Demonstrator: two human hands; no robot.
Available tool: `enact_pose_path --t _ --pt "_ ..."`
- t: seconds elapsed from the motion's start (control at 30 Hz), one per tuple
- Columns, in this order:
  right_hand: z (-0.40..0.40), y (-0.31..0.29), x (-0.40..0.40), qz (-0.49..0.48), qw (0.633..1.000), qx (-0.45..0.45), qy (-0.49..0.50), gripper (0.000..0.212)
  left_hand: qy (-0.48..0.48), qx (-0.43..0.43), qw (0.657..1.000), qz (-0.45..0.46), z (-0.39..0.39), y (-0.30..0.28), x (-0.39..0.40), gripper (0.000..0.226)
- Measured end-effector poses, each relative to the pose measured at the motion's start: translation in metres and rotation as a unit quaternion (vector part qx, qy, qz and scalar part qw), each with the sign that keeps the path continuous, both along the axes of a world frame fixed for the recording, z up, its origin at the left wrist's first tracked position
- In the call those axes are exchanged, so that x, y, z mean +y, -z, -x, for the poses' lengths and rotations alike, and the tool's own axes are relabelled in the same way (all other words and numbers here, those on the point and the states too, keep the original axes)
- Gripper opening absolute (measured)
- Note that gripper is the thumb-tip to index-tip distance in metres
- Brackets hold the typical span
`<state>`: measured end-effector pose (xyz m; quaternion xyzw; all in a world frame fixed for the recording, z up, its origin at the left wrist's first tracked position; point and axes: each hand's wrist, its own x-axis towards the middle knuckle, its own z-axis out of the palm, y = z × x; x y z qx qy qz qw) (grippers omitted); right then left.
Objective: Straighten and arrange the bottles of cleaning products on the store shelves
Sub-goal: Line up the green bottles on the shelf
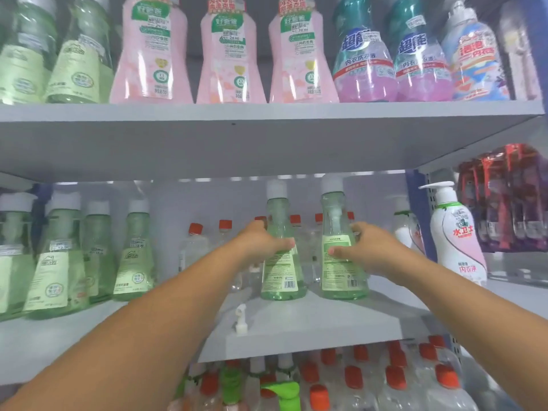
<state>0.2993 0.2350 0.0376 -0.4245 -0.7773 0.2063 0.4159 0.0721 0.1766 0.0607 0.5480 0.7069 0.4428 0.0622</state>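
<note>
Both forearms reach over the grey middle shelf [311, 330]; the left hand [261, 241] grips one green bottle [283, 271], the right hand [364, 247] another green bottle [341, 262], both upright mid-shelf. Red-capped bottles [394, 378] below are blurred and cut off.

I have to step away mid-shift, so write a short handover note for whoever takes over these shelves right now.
Left hand: grips the left green bottle on the middle shelf.
Right hand: grips the right green bottle beside it.
Both bottles stand upright near the shelf front, barcode labels facing out.
Done: other green bottles stand grouped at the left with fronts facing out.
Left: turn these two fronts outward, close the gap to that group, and deal with the loose white pump nozzle lying near the shelf edge.
</note>
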Motion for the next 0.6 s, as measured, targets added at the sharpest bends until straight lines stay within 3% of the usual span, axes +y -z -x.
enact_pose_path --t 0.1,0.27,0.4,0.47,0.6 --pt "0.018 -0.003 -0.008 0.007 0.999 -0.005 -0.036 0.057 -0.002 0.005 1.000 -0.015 0.025 0.000 -0.039 0.049" --pt "0.071 -0.010 -0.038 0.022 0.993 -0.026 -0.112 0.045 -0.068 0.012 0.996 -0.047 0.080 0.010 -0.110 0.050" --pt "0.124 -0.016 -0.067 0.030 0.986 -0.057 -0.153 0.054 -0.125 0.026 0.991 -0.050 0.125 0.012 -0.152 0.087" --pt "0.152 -0.019 -0.077 0.027 0.984 -0.085 -0.157 0.061 -0.124 0.023 0.991 -0.038 0.146 0.010 -0.166 0.091" --pt "0.198 -0.028 -0.107 0.022 0.974 -0.123 -0.186 0.042 -0.116 0.022 0.993 -0.004 0.189 0.005 -0.180 0.097"
